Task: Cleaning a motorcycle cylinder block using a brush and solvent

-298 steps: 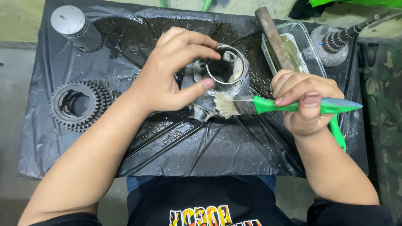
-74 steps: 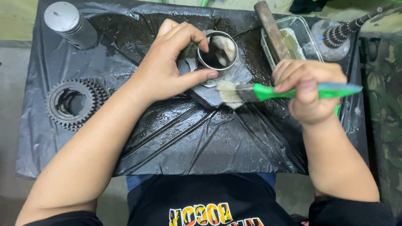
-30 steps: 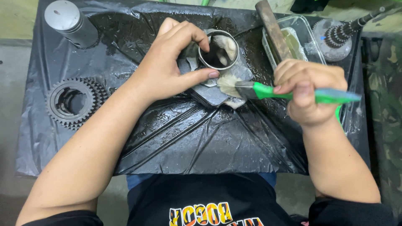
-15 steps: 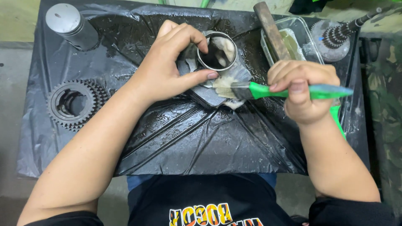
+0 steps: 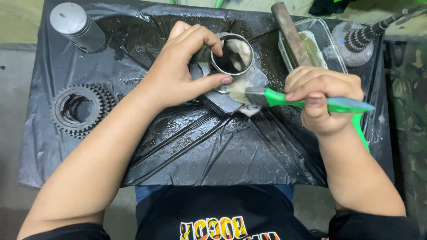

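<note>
My left hand grips a grey metal cylinder part with an open round top, fingers over its far side and thumb along its near base. My right hand holds a green-handled paintbrush level, its pale bristles pressed against the part's near lower side, just by my left thumb. The part rests on a wet black plastic sheet.
A toothed gear lies at the left of the sheet and a grey piston-like cylinder stands at the far left. A clear tray of cloudy liquid holds a wooden handle. A geared shaft stands at the far right.
The brush has worked back and forth along the part's near base and now sits a little further left, under my left thumb. My left hand has kept its grip.
</note>
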